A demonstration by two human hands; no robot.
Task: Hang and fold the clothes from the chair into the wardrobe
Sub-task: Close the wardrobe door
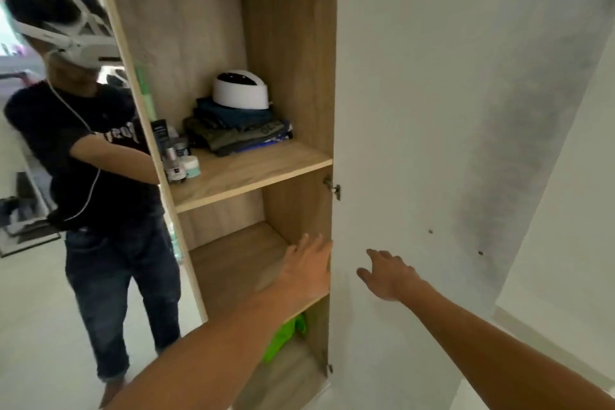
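An open wooden wardrobe [293,60] fills the middle of the view. Its white door [416,93] is swung open on the right. My left hand [307,265] reaches with straight fingers to the wardrobe's right side panel, just above the middle shelf [233,263]. My right hand [387,271] lies flat and open against the inside of the white door. Neither hand holds anything. A stack of folded dark clothes [238,130] sits on the upper shelf [253,173]. A green cloth [284,336] lies in the bottom compartment.
A white helmet-like device [240,89] rests on the folded stack. Small bottles and jars [179,156] stand at the upper shelf's left front. A mirror [66,143] on the left reflects a person wearing a headset. Dark smudges mark the white door.
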